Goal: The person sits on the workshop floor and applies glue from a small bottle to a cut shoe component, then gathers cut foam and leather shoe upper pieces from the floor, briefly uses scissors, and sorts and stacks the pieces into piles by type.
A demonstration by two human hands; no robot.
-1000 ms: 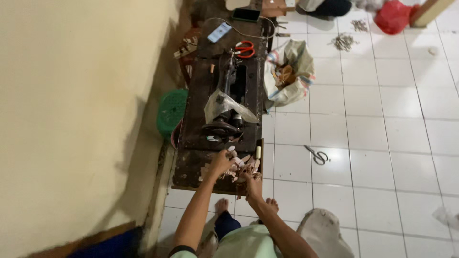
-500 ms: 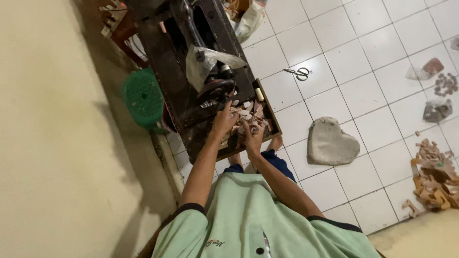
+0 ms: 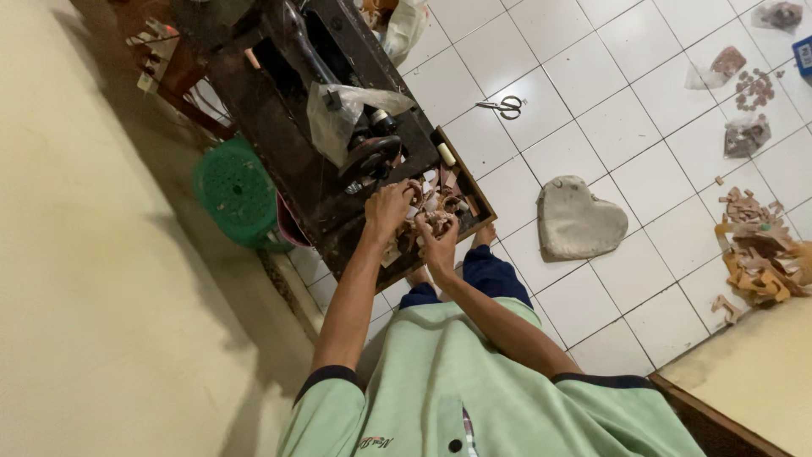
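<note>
L hand (image 3: pixel 391 206): on small leather pieces (image 3: pixel 436 222), grip unclear.
R hand (image 3: pixel 438 247): same pile, grip unclear.
Progress: sorting on desk (image 3: pixel 279 144), unfinished.

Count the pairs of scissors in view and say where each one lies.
1. The scissors lie on the white tiled floor, right of the dark sewing table, apart from it. More could be hidden among the clutter on the table.

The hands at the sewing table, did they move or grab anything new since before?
Hardly. The left hand and right hand stay among the small leather pieces beside the sewing machine. Only the view swung round; the scissors still lie on the tiled floor.
</note>
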